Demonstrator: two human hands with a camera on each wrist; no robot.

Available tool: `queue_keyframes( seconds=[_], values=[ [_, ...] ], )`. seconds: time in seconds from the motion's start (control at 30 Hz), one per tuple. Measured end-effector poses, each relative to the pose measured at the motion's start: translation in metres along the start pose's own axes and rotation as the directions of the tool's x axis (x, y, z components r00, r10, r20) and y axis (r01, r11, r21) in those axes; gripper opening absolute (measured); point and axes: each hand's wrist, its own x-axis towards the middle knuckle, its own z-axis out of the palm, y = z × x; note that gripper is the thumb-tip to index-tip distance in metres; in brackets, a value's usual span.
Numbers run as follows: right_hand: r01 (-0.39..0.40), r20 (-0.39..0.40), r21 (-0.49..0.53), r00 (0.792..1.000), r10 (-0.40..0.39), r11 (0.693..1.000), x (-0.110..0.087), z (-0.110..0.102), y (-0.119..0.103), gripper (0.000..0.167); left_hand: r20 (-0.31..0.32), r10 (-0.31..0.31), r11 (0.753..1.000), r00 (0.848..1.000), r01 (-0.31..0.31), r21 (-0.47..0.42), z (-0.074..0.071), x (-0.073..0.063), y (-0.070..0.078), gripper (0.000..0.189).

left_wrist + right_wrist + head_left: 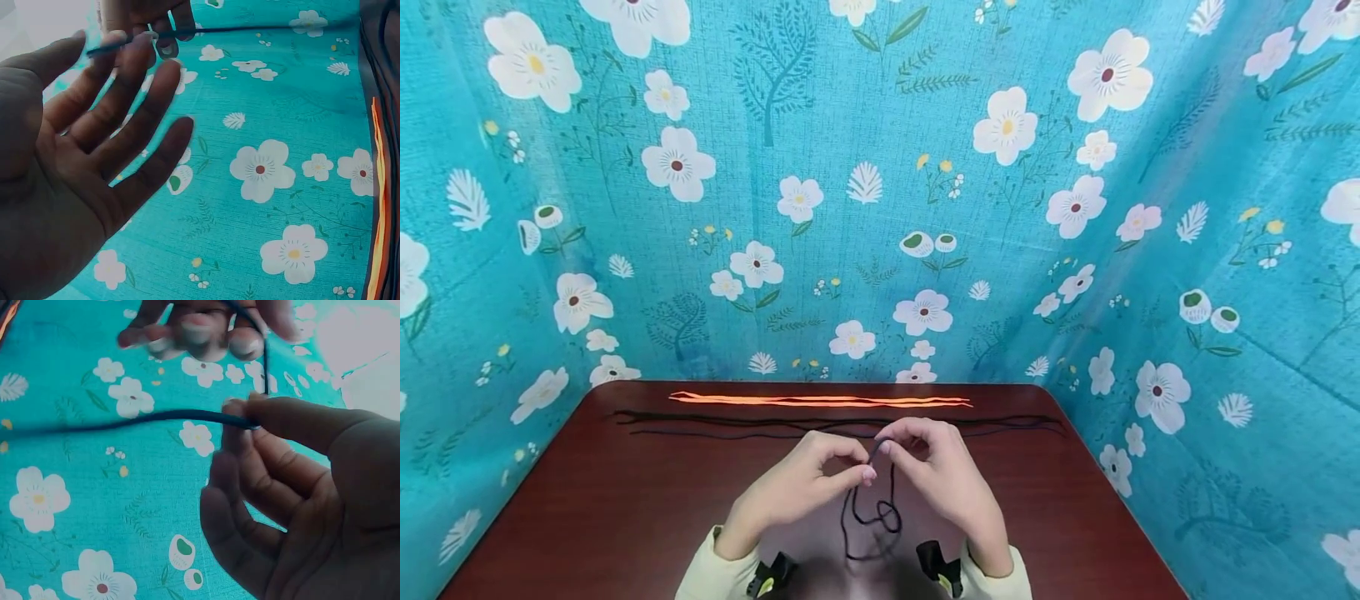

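Observation:
A thin dark cord (892, 483) hangs from my hands over the front middle of the table, its lower part in a loose loop. My right hand (943, 471) pinches it between thumb and index finger. In the right wrist view a stretch of the cord (181, 415) runs out to the left from that pinch, while another part bends up toward the other hand. My left hand (808, 479) is close beside it, fingers extended and thumb tip apart from the index finger. Across its fingertips lies the cord (250, 29) in the left wrist view.
Behind my hands, several dark cords (715, 419) stretch lengthwise across the dark red table (647, 500). Bright orange cords (820, 402) lie beyond them, near the back edge. A blue flowered cloth (850, 233) encloses the back and sides.

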Motion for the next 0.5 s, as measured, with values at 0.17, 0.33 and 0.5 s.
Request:
queue_keyframes(
  seconds=[0.17,0.33,0.5],
  values=[
    [0.009,0.017,0.019,1.000,-0.009,1.000,-0.004,-0.004,-0.006,0.006,-0.092,0.043,0.999,0.995,-0.043,0.009,-0.007,-0.004,0.004,0.013],
    [0.031,0.028,0.015,0.999,-0.032,0.999,-0.006,-0.006,-0.007,0.008,-0.179,0.050,0.999,0.983,-0.047,0.019,-0.022,-0.013,0.002,0.009],
    [0.034,0.017,-0.038,0.999,-0.033,0.999,-0.007,-0.007,-0.003,0.013,-0.248,0.058,0.998,0.967,-0.048,0.046,-0.040,-0.025,-0.001,0.012]
  ],
)
